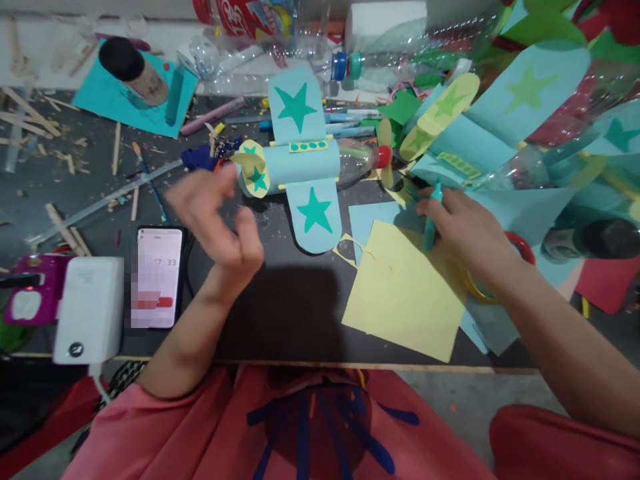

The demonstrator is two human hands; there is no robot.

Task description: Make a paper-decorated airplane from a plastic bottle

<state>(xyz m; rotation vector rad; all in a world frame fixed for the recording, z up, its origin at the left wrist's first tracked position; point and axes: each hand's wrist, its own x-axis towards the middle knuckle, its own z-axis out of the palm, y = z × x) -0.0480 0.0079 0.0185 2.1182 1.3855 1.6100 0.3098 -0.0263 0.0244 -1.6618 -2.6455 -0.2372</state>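
A paper-covered bottle aeroplane point(300, 167) with light blue wings and teal stars lies on the dark table point(280, 313). My left hand point(215, 217) hovers just left of its yellow tail, fingers loosely curled and blurred, holding nothing I can see. My right hand point(463, 230) is closed round a teal marker pen point(433, 217), its tip over the papers near the nose of the plane. A yellow paper sheet point(405, 293) lies under and in front of that hand, on top of light blue paper point(373, 217).
A second, larger paper aeroplane point(500, 113) fills the right side. A phone point(157, 277) and a white power bank point(90, 307) sit at the left front. Wooden sticks point(30, 113), pens point(350, 120), plastic bottles point(400, 47) and a teal sheet with a cup point(133, 70) crowd the back.
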